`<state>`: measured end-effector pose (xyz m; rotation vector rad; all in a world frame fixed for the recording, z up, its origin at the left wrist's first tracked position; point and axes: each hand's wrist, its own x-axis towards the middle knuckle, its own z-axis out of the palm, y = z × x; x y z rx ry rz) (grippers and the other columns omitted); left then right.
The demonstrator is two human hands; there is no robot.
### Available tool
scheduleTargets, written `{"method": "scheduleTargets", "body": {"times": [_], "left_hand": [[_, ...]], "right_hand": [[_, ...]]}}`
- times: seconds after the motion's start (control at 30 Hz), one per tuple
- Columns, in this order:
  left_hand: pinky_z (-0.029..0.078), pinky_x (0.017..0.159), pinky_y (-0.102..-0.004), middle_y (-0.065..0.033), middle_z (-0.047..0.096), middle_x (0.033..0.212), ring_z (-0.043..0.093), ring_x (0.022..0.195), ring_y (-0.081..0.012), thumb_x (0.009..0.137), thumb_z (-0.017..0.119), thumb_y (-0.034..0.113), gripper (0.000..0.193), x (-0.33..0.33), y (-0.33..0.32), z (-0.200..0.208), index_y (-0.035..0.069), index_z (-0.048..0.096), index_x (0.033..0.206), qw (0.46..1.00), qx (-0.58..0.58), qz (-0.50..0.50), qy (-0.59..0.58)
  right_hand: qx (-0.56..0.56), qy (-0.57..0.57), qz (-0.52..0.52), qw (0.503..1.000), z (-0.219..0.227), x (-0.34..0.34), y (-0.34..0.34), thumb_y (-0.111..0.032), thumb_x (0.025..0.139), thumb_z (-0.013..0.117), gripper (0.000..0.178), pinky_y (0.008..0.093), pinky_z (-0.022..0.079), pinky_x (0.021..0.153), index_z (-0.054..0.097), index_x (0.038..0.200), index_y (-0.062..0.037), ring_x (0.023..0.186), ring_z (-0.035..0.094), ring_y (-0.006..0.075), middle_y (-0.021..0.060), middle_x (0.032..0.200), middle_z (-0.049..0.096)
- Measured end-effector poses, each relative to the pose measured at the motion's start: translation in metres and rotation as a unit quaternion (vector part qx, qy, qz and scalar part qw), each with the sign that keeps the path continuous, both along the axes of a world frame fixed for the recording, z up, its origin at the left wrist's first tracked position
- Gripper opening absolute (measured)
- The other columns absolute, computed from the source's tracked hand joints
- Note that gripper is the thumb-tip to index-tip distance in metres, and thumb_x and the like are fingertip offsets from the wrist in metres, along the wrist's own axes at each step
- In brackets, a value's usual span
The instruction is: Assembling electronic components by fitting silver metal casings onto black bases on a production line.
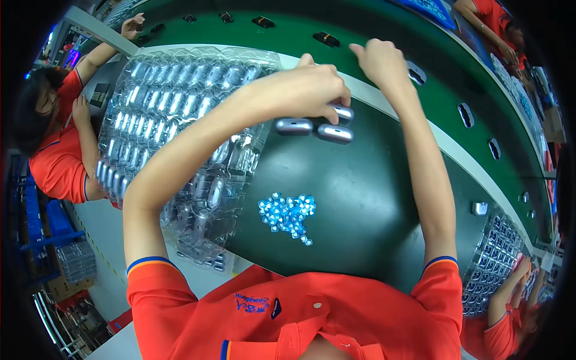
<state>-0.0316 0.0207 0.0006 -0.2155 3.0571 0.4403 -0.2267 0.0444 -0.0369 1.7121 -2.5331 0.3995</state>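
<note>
My left hand (318, 90) is closed, thumb and fingers on the edge of a glossy lilac-grey oval case (343, 113) at the worktable's far side. Two similar cases lie close by: one (294, 126) to the left, another (335, 134) just in front. Farther right, my right hand (384, 63) reaches over the green conveyor belt (366, 27). Its thumb and fingers are apart and nothing shows between them. A dark oval part (326, 39) rests on the belt to its left; a light oval shell (416, 73) sits to its right, partly behind the wrist.
Clear plastic trays (180, 102) of rounded cases stand stacked at left. Small blue-and-white pieces (289, 213) are piled on the dark worktable (354, 198). A pale rail (474, 171) divides table from belt. Co-workers in orange-red shirts sit at left (57, 162) and right (501, 330).
</note>
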Motion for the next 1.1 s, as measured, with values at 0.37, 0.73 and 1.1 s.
{"method": "scheduleTargets", "body": {"times": [0.37,0.73,1.1], "left_hand": [[0.037,0.091,-0.0385,-0.0056,0.070,0.096,0.059,0.103,-0.0214,0.083,0.072,0.021,0.023,0.007,-0.005,0.008,0.008,0.071,0.103,0.993,0.008,0.005,0.116],[0.049,0.090,-0.0308,-0.0091,0.072,0.105,0.067,0.100,-0.0188,0.080,0.076,0.026,0.038,0.017,-0.049,0.001,0.007,0.071,0.113,0.895,0.268,0.198,0.297],[0.050,0.087,-0.0268,-0.0117,0.068,0.112,0.066,0.097,-0.0163,0.090,0.070,0.023,0.046,0.003,-0.055,-0.008,-0.002,0.059,0.127,0.824,0.368,0.205,0.379]], "right_hand": [[0.077,-0.090,0.054,0.992,0.005,0.035,-0.106,-0.037,0.079,0.078,0.037,0.0409,0.056,0.081,0.075,0.097,-0.0054,0.094,0.070,0.0337,0.0182,0.099,0.072],[-0.122,-0.257,0.132,0.950,-0.013,-0.032,-0.010,-0.025,0.075,0.079,0.035,0.0365,0.054,0.081,0.072,0.102,-0.0036,0.086,0.070,0.0304,0.0169,0.096,0.071],[-0.076,-0.166,0.159,0.970,-0.011,-0.014,0.022,-0.005,0.087,0.066,0.038,0.0370,0.052,0.084,0.058,0.124,-0.0067,0.091,0.063,0.0214,0.0121,0.104,0.064]]}}
